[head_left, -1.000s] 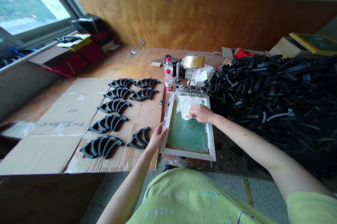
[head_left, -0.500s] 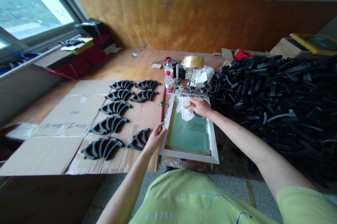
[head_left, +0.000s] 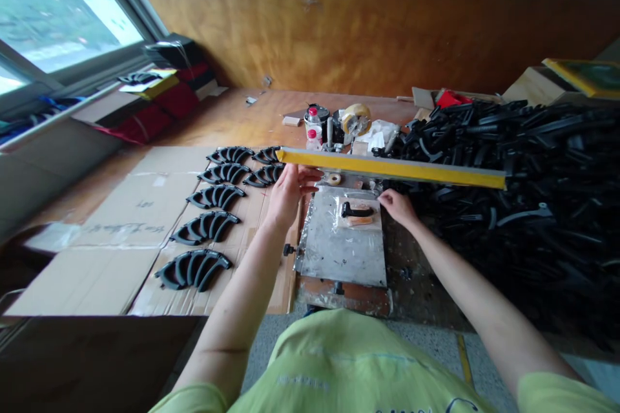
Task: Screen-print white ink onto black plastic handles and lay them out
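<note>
A screen-printing frame (head_left: pixel 411 169) is tilted up off the bench, so I see it edge-on as a long yellow bar. My left hand (head_left: pixel 288 190) grips its left side from below. Under the frame lies a grey metal plate (head_left: pixel 339 251) carrying one black curved handle part (head_left: pixel 357 210) on a small taped jig. My right hand (head_left: pixel 398 206) rests at the right edge of that jig, fingers loosely apart and holding nothing, a short way from the part.
Rows of black curved parts (head_left: pixel 203 225) lie on flattened cardboard (head_left: pixel 97 264) to the left. A big heap of the same black parts (head_left: pixel 523 161) fills the right. Bottles (head_left: pixel 314 128) and a tape roll (head_left: pixel 356 119) stand behind the plate.
The frame lay flat with my right hand wiping its green mesh with a white rag. Now the frame is swung up by my left hand, and my right hand is down by the part.
</note>
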A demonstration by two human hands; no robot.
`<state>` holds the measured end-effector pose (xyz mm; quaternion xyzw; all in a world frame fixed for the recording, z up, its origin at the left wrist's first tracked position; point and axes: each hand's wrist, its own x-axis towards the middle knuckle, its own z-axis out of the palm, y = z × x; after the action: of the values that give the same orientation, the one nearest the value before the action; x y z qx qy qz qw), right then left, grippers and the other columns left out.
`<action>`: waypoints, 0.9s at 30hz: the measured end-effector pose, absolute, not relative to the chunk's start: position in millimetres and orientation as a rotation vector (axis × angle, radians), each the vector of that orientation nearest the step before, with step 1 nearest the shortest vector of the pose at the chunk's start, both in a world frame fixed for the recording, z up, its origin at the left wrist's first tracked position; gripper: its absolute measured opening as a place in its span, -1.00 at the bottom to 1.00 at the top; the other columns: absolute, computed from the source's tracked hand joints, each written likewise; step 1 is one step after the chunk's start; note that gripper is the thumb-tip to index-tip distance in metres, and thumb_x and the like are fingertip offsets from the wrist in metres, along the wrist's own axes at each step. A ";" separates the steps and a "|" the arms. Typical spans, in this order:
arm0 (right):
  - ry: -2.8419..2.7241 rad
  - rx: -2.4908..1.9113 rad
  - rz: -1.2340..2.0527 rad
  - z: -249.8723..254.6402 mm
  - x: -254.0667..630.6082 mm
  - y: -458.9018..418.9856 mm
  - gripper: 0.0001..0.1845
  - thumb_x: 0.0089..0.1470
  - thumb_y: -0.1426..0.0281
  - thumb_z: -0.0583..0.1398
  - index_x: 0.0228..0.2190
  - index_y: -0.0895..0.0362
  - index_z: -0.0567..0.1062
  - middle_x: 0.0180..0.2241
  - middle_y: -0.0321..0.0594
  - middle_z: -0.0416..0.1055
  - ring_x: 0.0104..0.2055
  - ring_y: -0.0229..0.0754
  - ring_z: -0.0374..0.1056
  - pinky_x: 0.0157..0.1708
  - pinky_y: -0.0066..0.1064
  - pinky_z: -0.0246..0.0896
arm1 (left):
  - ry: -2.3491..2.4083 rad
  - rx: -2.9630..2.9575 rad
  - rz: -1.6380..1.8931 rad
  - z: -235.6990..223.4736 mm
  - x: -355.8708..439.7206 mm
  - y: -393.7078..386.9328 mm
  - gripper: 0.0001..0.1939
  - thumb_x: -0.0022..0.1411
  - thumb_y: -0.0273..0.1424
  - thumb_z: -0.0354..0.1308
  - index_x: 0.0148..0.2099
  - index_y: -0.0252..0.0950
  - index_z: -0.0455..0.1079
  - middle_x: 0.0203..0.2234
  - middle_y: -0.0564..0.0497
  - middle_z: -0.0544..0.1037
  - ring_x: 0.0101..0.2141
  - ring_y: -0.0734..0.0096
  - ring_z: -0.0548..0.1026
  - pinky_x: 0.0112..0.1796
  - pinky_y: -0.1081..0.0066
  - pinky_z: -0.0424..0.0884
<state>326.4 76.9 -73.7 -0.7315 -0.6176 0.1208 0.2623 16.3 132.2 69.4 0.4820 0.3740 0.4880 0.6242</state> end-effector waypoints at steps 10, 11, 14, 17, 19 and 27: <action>-2.199 -1.505 0.190 -57.3 207.9 31.2 -0.85 0.14 0.33 0.20 -0.24 0.06 0.54 -0.30 -0.16 0.42 -0.13 -0.10 0.28 -0.08 -0.25 0.21 | 0.987 0.648 0.540 -43.9 28.3 41.4 -0.52 0.17 -0.02 0.13 -0.09 -0.33 0.38 -0.26 -0.17 0.59 -0.32 0.28 0.58 -0.49 0.46 0.45; -2.262 -1.405 0.235 -57.8 202.2 25.5 -0.82 0.15 0.31 0.19 -0.20 0.04 0.53 -0.28 -0.17 0.43 -0.13 -0.11 0.30 -0.07 -0.27 0.22 | 1.014 0.599 0.585 -54.0 22.3 33.3 -0.56 0.19 -0.04 0.13 -0.14 -0.33 0.39 -0.32 -0.13 0.58 -0.33 0.30 0.58 -0.50 0.49 0.43; -2.127 -1.557 0.309 -73.4 231.9 16.1 -0.78 0.19 0.33 0.14 -0.13 0.05 0.50 -0.22 -0.18 0.47 -0.17 -0.15 0.36 -0.13 -0.31 0.28 | 1.164 0.537 0.732 -78.3 -16.9 23.0 -0.63 0.23 -0.10 0.08 -0.23 -0.35 0.40 -0.42 -0.07 0.57 -0.45 0.39 0.56 -0.54 0.53 0.40; -1.578 -2.317 0.145 -101.4 317.7 15.7 -0.78 0.13 0.40 0.17 -0.17 0.18 0.49 -0.21 0.04 0.47 -0.20 -0.03 0.41 -0.22 -0.24 0.30 | 1.473 0.515 0.836 -102.7 -80.7 18.7 -0.57 0.30 -0.12 -0.08 -0.27 -0.39 0.41 -0.43 -0.13 0.59 -0.51 0.38 0.55 -0.55 0.50 0.39; -1.315 -2.713 0.193 -120.7 373.4 16.2 -0.70 0.02 0.34 0.26 -0.22 0.27 0.49 -0.23 0.21 0.45 -0.18 0.10 0.43 -0.25 -0.19 0.29 | 1.693 0.506 0.838 -120.1 -122.3 12.5 -0.55 0.32 -0.15 -0.16 -0.30 -0.38 0.40 -0.49 -0.15 0.59 -0.53 0.35 0.54 -0.57 0.47 0.37; -1.175 -2.510 0.399 -129.2 384.9 15.9 -0.86 -0.01 0.35 0.22 -0.36 0.12 0.41 -0.45 -0.13 0.47 -0.37 -0.07 0.43 -0.35 -0.32 0.27 | 1.954 0.727 0.363 -153.9 -183.9 13.3 -0.44 0.22 0.03 -0.14 -0.46 -0.31 0.40 -0.72 -0.17 0.46 -0.68 0.19 0.43 -0.67 0.33 0.32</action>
<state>384.9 15.9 -129.2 -0.8833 -0.4136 0.1404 0.1701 -183.9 13.3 -153.9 0.2995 0.8047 0.1494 0.4903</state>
